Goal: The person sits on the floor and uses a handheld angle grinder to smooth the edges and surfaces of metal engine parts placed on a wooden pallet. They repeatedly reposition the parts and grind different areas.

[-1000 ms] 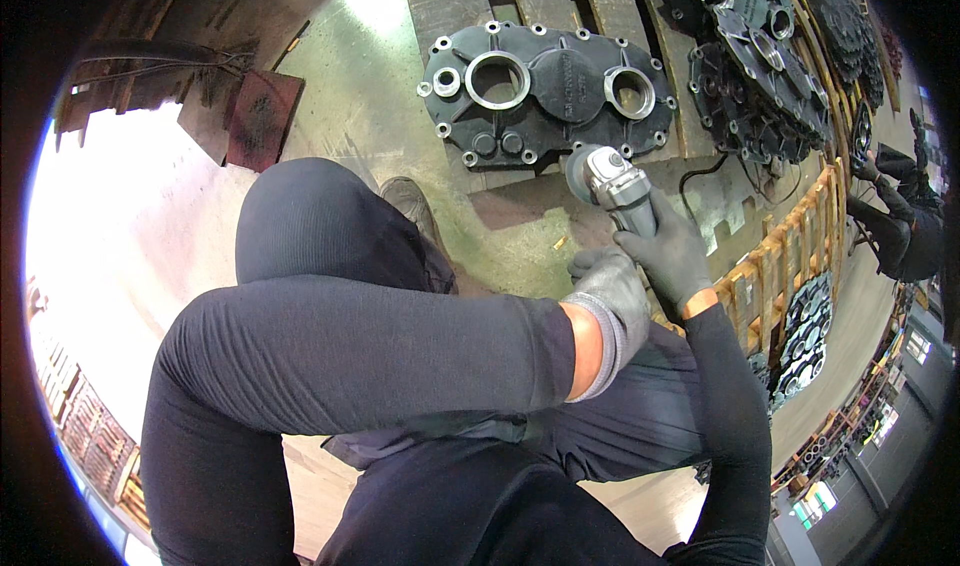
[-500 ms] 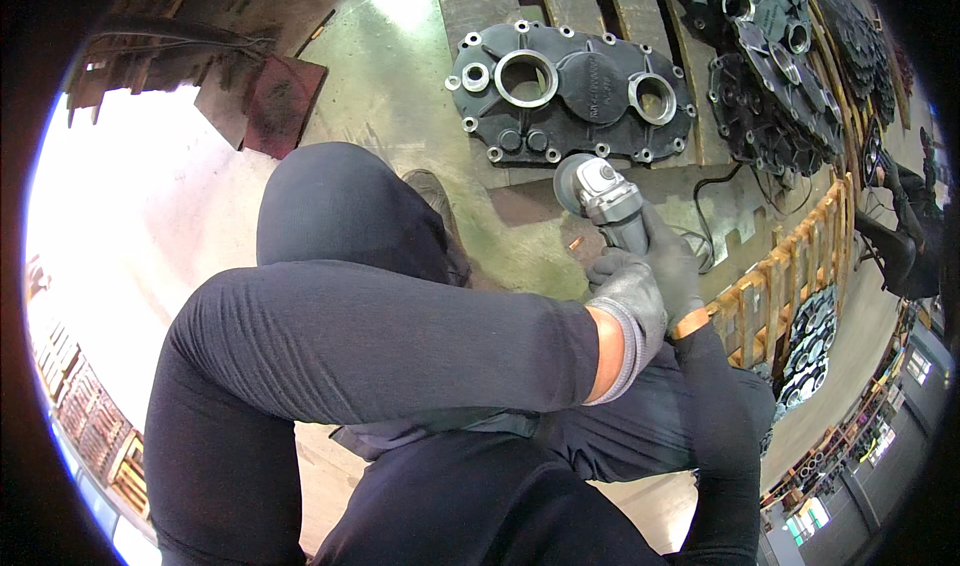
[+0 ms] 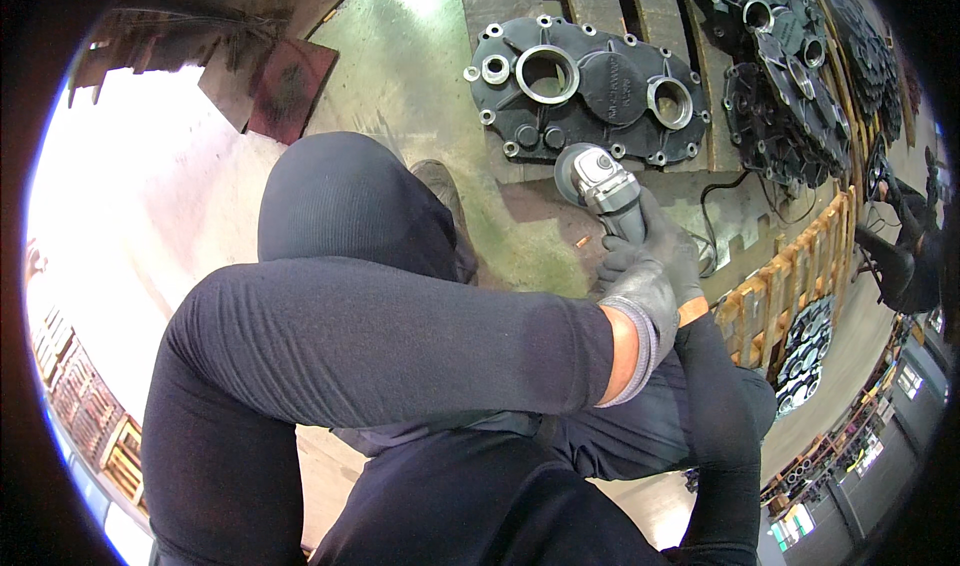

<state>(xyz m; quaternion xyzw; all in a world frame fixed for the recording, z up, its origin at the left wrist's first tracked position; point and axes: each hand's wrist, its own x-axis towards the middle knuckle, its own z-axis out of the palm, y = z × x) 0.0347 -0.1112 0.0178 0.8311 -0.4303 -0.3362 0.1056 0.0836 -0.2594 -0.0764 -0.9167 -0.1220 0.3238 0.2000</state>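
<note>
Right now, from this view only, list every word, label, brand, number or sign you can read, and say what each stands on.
No text can be read.
Dark metal housing: raised lettering on its round boss, too small and blurred to read.
Angle grinder: no lettering can be made out.

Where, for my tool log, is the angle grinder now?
Head view, right of centre: the angle grinder is in the right hand, its disc by the black casting.

The bent left arm [image 3: 400,341] is being held crosswise; the gloved left hand [image 3: 643,291] and right hand [image 3: 675,253] are being held curled together.
</note>
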